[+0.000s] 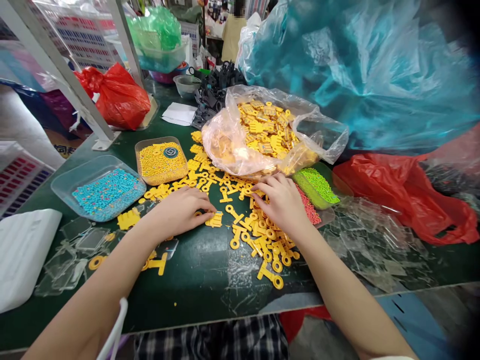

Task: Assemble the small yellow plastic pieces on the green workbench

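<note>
My left hand (184, 210) is over the middle of the green table, its thumb and fingers closed on a small flat yellow piece (214, 219) with blue along its top edge. To the right, my right hand (280, 202) reaches over the pile of yellow ring-ended pieces (268, 240), thumb and fingers curled at a yellow piece near the bag; whether it grips that piece cannot be made out. Just behind the hands, an open clear plastic bag (228, 150) holds many yellow parts.
Trays of blue beads (105, 192), yellow beads (161, 162) and green beads (317, 185) surround the yellow parts. Clear plastic pieces (371, 240) lie right, more at left. A red bag (122, 97), black parts (217, 87) and a large blue bag (375, 75) stand behind. A person is in the background.
</note>
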Available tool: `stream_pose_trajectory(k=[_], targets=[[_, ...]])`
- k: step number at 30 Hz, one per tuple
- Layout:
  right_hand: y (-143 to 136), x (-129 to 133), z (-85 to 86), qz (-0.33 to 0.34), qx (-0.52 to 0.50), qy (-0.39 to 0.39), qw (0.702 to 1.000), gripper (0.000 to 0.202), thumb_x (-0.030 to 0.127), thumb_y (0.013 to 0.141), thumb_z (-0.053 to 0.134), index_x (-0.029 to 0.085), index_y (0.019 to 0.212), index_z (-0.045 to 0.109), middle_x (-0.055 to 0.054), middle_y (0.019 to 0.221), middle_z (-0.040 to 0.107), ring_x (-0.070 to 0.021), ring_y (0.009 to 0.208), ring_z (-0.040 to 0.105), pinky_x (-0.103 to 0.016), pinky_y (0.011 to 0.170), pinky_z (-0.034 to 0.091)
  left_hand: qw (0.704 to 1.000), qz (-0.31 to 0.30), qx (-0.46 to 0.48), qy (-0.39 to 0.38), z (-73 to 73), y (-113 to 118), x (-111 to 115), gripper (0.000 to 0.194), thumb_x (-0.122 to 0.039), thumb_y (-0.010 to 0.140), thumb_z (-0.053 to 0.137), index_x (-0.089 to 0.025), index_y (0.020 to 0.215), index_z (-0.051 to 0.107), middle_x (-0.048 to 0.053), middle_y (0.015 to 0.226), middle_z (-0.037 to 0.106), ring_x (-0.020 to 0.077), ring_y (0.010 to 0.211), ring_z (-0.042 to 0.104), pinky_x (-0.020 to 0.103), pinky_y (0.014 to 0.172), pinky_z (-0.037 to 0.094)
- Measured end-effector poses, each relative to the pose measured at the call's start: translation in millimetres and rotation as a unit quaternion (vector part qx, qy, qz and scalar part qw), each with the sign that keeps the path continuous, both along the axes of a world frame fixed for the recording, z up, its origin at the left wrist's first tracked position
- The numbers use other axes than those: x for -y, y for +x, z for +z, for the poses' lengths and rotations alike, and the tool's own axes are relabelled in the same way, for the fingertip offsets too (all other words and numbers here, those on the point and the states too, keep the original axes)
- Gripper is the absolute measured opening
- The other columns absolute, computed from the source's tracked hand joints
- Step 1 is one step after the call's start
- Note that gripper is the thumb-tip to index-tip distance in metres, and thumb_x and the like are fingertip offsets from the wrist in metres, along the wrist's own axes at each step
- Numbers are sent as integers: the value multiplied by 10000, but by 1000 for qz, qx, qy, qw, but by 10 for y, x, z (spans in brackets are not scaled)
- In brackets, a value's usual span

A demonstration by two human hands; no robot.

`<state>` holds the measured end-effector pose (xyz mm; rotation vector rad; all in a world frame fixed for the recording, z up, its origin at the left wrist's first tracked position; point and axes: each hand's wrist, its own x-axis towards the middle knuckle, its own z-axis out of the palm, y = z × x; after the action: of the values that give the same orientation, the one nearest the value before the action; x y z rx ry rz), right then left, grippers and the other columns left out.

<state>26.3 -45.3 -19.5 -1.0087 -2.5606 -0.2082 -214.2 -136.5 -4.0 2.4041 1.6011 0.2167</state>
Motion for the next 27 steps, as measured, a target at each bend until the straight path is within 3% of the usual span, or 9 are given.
stream_pose_trajectory(k=[11, 15, 23, 27], targets=[[-36, -21, -131, 1, 76, -21, 997, 184, 324, 900, 602, 213, 1026, 677, -86, 1075, 671, -303, 1049, 547, -435, 831, 434, 1000, -21, 2, 13, -70, 38, -12, 272, -341, 934, 505, -258, 1008, 752, 37, 1011, 702, 208, 942, 599, 344, 858, 419], [-61, -18, -149, -12, 95, -25, 995, 207, 277, 912, 566, 194, 1084, 645, -102, 1110, 657, -295, 1023, 568, -433, 823, 433, 999, -24, 14, 15, -88, 23, -17, 286, -360, 939, 492, -256, 995, 753, 39, 1002, 702, 206, 934, 596, 347, 867, 419], [-184, 49, -57, -46, 131, -29, 990, 196, 133, 901, 490, 147, 1010, 653, -132, 1056, 658, -282, 966, 612, -433, 842, 396, 999, -3, 22, 36, -98, 41, -25, 338, -406, 966, 447, -243, 1001, 742, 51, 1006, 709, 215, 935, 597, 361, 864, 416], [-182, 14, -68, -46, 113, -34, 992, 207, 103, 860, 486, 147, 984, 646, -129, 1039, 672, -258, 886, 629, -413, 820, 372, 999, -23, 34, 29, -94, 139, -12, 325, -399, 967, 453, -244, 980, 738, 42, 1002, 706, 205, 930, 588, 349, 853, 405]])
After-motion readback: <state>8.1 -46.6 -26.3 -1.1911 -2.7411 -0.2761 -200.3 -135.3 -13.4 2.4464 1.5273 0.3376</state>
